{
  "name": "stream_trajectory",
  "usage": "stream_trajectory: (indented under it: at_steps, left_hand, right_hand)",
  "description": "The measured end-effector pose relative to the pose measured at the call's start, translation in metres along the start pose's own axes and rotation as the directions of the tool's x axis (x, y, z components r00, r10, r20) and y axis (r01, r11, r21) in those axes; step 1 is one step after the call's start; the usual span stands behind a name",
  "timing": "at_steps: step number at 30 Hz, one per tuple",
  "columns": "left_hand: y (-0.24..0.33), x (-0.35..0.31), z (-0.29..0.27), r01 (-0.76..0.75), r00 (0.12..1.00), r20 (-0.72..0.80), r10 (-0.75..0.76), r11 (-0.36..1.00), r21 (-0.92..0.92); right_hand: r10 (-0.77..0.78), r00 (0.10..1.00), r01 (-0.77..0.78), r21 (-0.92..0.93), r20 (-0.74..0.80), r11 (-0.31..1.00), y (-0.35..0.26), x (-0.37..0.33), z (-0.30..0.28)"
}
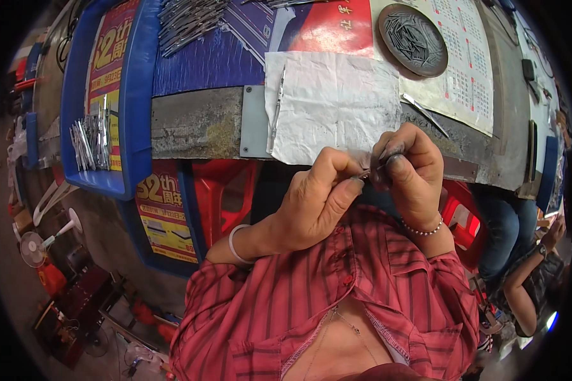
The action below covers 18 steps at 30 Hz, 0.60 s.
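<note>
Just past the table's front edge, my left hand (321, 202) and my right hand (414, 164) meet fingertip to fingertip. The left thumb and forefinger pinch something small and dark, mostly hidden by the fingers. My right fingers, smudged black, are pressed together beside it; what they hold is out of sight. Under and beyond the hands lies a crumpled white sheet (337, 95). One slim metal strip (278, 109) rests along its left side. Tweezers (424, 115) lie to the right of the sheet, and behind them a round brown dish (440, 58) holds several small dark metal pins.
A heap of slim metal pieces (187, 24) lies at the back left. A blue tray (140, 108) at the left holds several more. Below the table are a red stool (219, 190) and another blue tray (147, 244). Another person's arm (521, 298) shows at the right.
</note>
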<state>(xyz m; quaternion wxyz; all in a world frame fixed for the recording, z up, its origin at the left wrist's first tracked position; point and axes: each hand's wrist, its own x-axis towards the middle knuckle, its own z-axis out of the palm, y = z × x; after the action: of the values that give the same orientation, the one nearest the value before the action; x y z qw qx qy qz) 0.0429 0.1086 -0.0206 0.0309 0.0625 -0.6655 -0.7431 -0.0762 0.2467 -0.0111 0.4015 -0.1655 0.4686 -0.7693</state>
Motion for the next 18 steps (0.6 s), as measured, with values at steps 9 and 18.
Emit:
stream_trajectory:
  at_steps: [9,18]
  left_hand:
    - [0.0002,0.0018,-0.0029,-0.126,0.990,-0.034,0.134,0.977,0.173]
    - [-0.0013,0.0034,-0.0003,-0.186,0.974,-0.089,0.206,0.963,0.197]
  right_hand:
    - [0.097,0.994,-0.099,0.027,0.043,0.995,-0.0046,0.0000,0.0040]
    - [0.150,0.989,-0.150,0.021,0.018,0.988,-0.0046,-0.0009,0.0049]
